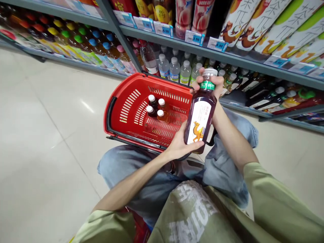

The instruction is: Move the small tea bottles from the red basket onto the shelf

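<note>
A dark tea bottle [201, 113] with a white cap, a green neck band and a camel on its white label is held tilted in front of me, above the right end of a red shopping basket [118, 91]. Around its lower part, my left hand [181, 143] is closed, the thumb lying across the label's bottom. My right hand [215, 86] grips the neck just below the cap, its fingers showing on both sides. Inside the basket stand several small bottles [161, 114] with white caps, some dark and some amber.
Shelves [162, 33] with price tags run along the far side. Rows of bottles [65, 33] with coloured caps fill the lower left shelf, clear bottles [174, 69] stand behind the basket, and patterned cartons [270, 27] are at upper right. Pale tiled floor [45, 141] surrounds my bent knees.
</note>
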`<state>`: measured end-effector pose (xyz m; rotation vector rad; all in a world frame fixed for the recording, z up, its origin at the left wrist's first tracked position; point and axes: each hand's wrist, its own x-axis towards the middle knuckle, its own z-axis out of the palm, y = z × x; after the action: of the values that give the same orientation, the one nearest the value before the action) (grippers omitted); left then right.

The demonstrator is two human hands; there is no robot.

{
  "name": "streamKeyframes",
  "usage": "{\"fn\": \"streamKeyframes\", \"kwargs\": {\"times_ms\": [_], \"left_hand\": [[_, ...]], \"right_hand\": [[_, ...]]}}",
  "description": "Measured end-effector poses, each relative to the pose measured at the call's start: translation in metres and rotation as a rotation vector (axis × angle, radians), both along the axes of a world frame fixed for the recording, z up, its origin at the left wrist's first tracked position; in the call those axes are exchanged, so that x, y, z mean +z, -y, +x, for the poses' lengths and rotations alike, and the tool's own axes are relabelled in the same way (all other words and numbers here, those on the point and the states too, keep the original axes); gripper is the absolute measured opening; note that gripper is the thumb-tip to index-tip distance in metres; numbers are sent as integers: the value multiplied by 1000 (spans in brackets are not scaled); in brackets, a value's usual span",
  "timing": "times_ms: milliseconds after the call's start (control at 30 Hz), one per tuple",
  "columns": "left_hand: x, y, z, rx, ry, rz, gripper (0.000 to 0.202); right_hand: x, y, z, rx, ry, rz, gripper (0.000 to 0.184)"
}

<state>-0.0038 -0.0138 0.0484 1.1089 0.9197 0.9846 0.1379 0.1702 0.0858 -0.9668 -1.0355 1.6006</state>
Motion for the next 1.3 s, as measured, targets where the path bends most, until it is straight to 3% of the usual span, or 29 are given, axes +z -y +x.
{"fn": "streamKeyframes", "kwargs": {"times_ms": [233, 367, 533, 633, 767, 833, 933, 1033, 1300], "left_hand": [[-3, -3, -12, 44, 32, -26, 82], [-5, 1, -16, 47, 12, -7, 79], [-7, 3, -19, 65, 53, -53, 79], [-8, 1, -19, 98, 162, -197, 80], [-4, -8, -20, 110, 368, -584, 72], [-4, -16, -20, 167, 397, -689, 64], [-11, -25, -19, 314, 334, -729, 53], [-22, -29, -17, 416, 251, -757, 45], [-51, -30, -24, 618, 148, -652, 30]], "right_hand": [[12, 10, -29, 87, -165, 14, 41], [7, 5, -35, 164, -294, 13, 46], [3, 2, -36, 210, -296, 44, 42], [5, 4, -38, 142, -192, 35, 37], [4, 3, -40, 2, 26, -90, 34], [2, 2, -39, -75, 68, -148, 30], [0, 2, -37, -129, 82, -206, 24], [-2, 5, -35, -97, 108, -230, 21], [-19, 27, -40, -66, 394, -90, 32]]}}
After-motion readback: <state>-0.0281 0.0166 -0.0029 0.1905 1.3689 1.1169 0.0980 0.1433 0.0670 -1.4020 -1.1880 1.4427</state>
